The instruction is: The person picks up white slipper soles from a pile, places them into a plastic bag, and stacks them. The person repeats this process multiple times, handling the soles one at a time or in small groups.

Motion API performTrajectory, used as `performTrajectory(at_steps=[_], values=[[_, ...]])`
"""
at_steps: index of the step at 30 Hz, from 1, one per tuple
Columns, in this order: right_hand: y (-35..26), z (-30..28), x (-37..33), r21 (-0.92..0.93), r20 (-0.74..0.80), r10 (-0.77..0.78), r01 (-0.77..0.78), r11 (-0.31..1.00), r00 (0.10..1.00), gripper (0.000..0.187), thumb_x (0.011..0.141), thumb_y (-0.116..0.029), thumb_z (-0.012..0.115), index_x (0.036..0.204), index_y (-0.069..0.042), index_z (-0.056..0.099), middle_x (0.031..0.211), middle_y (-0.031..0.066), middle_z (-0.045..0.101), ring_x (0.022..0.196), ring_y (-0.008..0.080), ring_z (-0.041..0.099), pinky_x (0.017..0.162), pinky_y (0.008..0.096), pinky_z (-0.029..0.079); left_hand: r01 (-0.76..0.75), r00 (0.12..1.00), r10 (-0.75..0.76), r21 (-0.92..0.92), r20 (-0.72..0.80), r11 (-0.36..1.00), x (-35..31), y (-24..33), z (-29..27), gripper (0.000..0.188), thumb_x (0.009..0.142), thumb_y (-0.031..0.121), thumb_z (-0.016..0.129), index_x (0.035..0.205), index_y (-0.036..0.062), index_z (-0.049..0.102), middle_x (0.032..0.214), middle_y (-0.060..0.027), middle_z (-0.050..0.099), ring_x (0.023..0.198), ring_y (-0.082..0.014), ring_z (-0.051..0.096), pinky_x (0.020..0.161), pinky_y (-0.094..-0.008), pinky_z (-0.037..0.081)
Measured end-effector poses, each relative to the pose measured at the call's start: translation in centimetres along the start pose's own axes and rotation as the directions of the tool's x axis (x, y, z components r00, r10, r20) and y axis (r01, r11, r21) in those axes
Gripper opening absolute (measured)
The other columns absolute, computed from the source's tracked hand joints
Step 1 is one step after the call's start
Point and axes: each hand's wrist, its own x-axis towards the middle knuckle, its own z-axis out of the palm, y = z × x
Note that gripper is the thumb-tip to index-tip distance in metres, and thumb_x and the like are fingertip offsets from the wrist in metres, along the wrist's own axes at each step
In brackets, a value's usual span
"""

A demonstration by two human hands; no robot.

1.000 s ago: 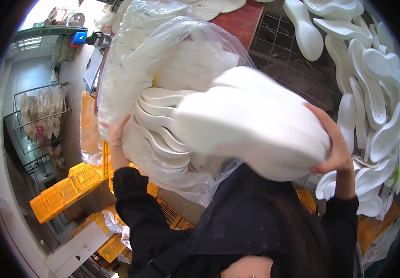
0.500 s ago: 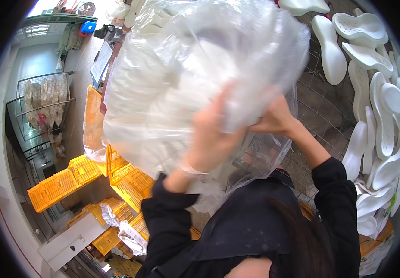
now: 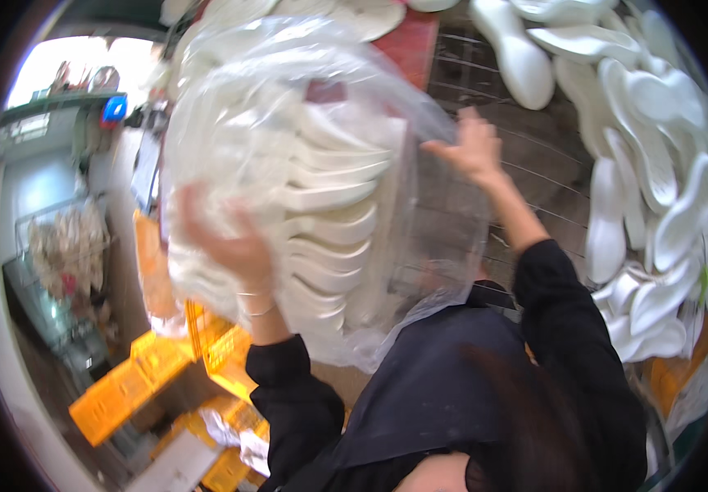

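Note:
A large clear plastic bag point(image 3: 444, 221) lies in front of me, its film standing up loosely around a stack of white shoe soles point(image 3: 333, 197). The soles show through its opening, layered one over another in a row. My left hand point(image 3: 235, 250), smeared by motion, is over the left side of the bag with its fingers apart; whether it touches the film I cannot tell. At the bag's right edge my right hand point(image 3: 477, 148) is open, thumb spread from the fingers, holding nothing.
A pile of loose white soles point(image 3: 649, 139) fills the right side on a dark wire-grid surface point(image 3: 526, 156). More soles lie beyond the bag, by a red surface point(image 3: 411, 45). Yellow plastic crates point(image 3: 137, 373) stand at the lower left. A rack point(image 3: 67, 246) with hanging bags is farther left.
My hands have come apart: the left moved left, the right drew up and right off the film. The bag's mouth has spread, baring the stacked soles. The view has shifted.

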Motion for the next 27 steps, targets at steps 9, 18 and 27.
performTrajectory(at_steps=[9, 18, 27], values=[[16.6, -9.3, -1.9, 0.155, -0.038, -0.125, 0.129, 0.979, 0.991, 0.043, 0.075, -0.036, 0.073, 0.102, -0.004, 0.062, 0.096, 0.0158, 0.065, 0.094, 0.0335, 0.061, 0.083, 0.0416, 0.049, -0.537, 0.251, 0.23, -0.063, 0.94, 0.841, -3.9, 6.7, 11.1, 0.056, 0.071, 0.018, 0.076, 0.123, 0.0112, 0.058, 0.147, -0.0126, 0.038, 0.139, -0.0295, 0.029, 0.114, -0.0545, 0.02], [24.8, -11.0, -14.7, -0.359, -0.425, 0.05, -0.219, 0.907, 0.904, 0.09, 0.067, -0.008, 0.07, 0.146, -0.007, 0.027, 0.147, 0.0169, 0.034, 0.133, 0.0341, 0.037, 0.108, 0.0438, 0.035, 0.849, -0.14, 0.589, -0.209, 0.796, 0.486, -13.2, 24.7, 18.3, 0.038, 0.098, 0.024, 0.053, 0.127, -0.0001, 0.053, 0.119, -0.0113, 0.062, 0.109, -0.0196, 0.06, 0.091, -0.0317, 0.049], [23.5, -23.0, -9.4, -0.161, -0.347, -0.231, 0.185, 0.969, 0.909, 0.053, 0.069, -0.01, 0.071, 0.121, -0.005, 0.059, 0.122, 0.0158, 0.055, 0.113, 0.0333, 0.054, 0.099, 0.044, 0.04, 0.687, -0.274, 0.918, 0.726, 0.287, -0.022, -19.2, 24.0, 20.4, 0.098, 0.086, 0.072, 0.043, 0.142, -0.0064, 0.032, 0.136, -0.0216, 0.049, 0.126, -0.0302, 0.049, 0.106, -0.041, 0.039]])
